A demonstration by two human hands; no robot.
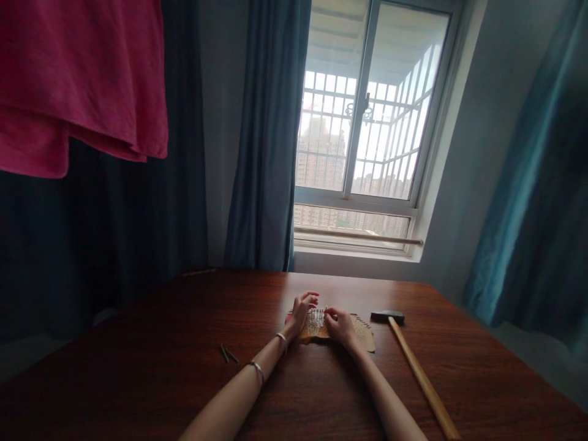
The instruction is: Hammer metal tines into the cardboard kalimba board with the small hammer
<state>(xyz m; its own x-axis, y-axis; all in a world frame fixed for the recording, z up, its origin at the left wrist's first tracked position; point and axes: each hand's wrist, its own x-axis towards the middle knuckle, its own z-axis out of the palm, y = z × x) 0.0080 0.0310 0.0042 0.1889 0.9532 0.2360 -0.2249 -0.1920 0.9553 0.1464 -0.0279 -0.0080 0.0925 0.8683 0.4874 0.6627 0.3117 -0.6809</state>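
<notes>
A flat tan board [362, 335] with rows of upright nails [316, 317] lies on the dark wooden table [151, 367]. My left hand [302, 310] rests on the board's left end, fingers curled over its edge. Over the nails my right hand [339, 324] has its fingertips pinched together; what they grip is too small to make out. Both wrists lie on the table. Bracelets circle my left forearm.
A hammer with a black head [387, 316] and long wooden handle [422, 380] lies right of the board. Two loose nails [228, 353] lie to the left. A window, blue curtains and a hanging red cloth [78, 79] are beyond the table.
</notes>
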